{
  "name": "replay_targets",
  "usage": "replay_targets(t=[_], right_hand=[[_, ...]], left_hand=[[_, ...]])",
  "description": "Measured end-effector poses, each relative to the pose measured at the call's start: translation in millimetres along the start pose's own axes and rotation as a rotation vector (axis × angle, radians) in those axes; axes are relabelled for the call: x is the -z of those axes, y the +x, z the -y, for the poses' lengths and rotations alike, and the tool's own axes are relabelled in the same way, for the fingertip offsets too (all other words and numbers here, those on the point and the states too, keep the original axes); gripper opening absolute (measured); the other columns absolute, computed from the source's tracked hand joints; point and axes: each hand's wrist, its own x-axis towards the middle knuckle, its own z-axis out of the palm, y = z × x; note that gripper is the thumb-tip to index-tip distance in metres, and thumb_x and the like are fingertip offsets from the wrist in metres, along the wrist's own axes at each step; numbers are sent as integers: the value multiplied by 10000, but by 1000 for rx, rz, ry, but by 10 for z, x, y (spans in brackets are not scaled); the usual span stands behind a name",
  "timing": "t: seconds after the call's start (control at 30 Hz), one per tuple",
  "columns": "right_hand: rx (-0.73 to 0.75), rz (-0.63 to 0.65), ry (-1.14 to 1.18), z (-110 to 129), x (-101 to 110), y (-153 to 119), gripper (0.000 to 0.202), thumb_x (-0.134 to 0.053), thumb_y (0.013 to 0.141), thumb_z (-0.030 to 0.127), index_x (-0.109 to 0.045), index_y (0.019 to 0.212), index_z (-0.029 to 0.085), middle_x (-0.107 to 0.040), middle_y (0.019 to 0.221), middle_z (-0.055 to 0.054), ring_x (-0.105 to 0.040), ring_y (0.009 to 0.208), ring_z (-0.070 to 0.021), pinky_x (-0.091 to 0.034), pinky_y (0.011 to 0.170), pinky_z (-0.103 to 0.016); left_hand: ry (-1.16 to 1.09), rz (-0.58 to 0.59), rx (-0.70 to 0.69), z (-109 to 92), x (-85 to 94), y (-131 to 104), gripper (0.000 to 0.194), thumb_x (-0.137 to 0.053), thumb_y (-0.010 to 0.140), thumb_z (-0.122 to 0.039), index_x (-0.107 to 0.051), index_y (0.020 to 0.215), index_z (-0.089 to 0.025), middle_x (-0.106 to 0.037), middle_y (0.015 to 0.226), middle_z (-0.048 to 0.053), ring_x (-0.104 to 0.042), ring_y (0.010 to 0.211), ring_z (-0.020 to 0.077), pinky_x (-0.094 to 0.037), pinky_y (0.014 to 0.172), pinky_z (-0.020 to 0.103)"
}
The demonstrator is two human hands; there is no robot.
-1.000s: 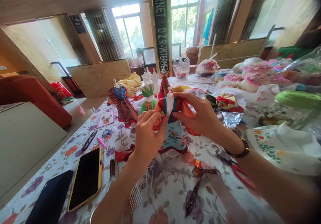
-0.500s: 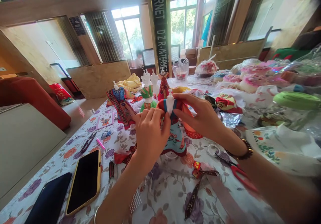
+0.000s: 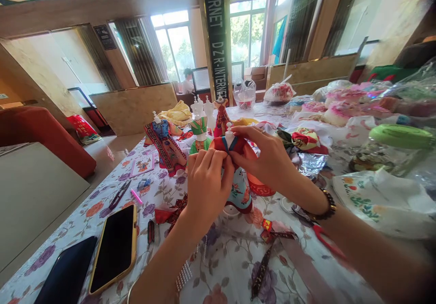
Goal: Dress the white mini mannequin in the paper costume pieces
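Observation:
A small white dress form [image 3: 230,139] stands upright in front of me, dressed in a red doll jacket [image 3: 240,147] with a blue collar edge. Below it hangs a light blue skirt [image 3: 240,190] with a dark red hem. My left hand [image 3: 209,179] pinches the left front edge of the jacket at the chest. From the other side, my right hand [image 3: 267,158] grips the right front edge, thumb at the chest and fingers by the shoulder. The two edges meet at the fingertips, which partly hide the cloth.
Behind stand small dressed forms, one in green [image 3: 198,129], one in blue and red [image 3: 163,142]. At left lie a yellow-cased phone [image 3: 114,249], a dark phone [image 3: 68,270] and thread snips [image 3: 120,195]. Red-handled scissors [image 3: 329,242] and a green-lidded jar [image 3: 400,136] are at right.
Both hands have drawn the jacket's front edges together over the form's chest, so less of the white torso shows. In the background, a seated person's head has become visible.

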Motion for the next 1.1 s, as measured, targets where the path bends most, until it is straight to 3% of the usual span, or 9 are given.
replay_targets(t=[0.3,0.5,0.6,0.73,1.1], right_hand=[[-127,66,210,-27,31,1,345,-678,729,224,-555,1051,206,-679,1051,-56,-648,978,-215,-512,866,-372],[-173,26,209,-9,27,-32,347,-711,713,232,-511,997,218,-670,1003,-42,-647,947,-209,-511,825,-365],[-104,21,148,1,23,-73,218,-681,763,230,-524,915,220,-665,945,-24,-645,871,-187,-511,770,-347],[25,11,114,-2,17,-100,52,-630,823,192,-601,856,218,-656,978,-24,-629,917,-157,-500,804,-312],[122,111,107,-40,149,-80,178,-551,846,124,-699,906,202,-665,1063,-72,-628,994,-162,-510,854,-317]], left_hand=[[59,-21,-37,-49,-22,-7,104,-491,888,-193,-527,790,-193,-600,723,32,-498,720,195,-374,715,336],[-146,-32,94,-58,-63,-51,123,-488,893,-184,-518,774,-194,-585,725,21,-492,703,172,-381,673,309],[-258,-13,151,-37,-66,-71,133,-475,904,-196,-510,776,-198,-573,731,11,-484,698,156,-384,653,290],[-251,5,112,2,-59,-76,140,-454,917,-206,-508,789,-196,-573,746,20,-474,725,166,-387,671,302],[-176,89,19,28,1,-31,109,-450,917,-197,-516,830,-197,-582,804,35,-466,793,190,-398,717,331]])
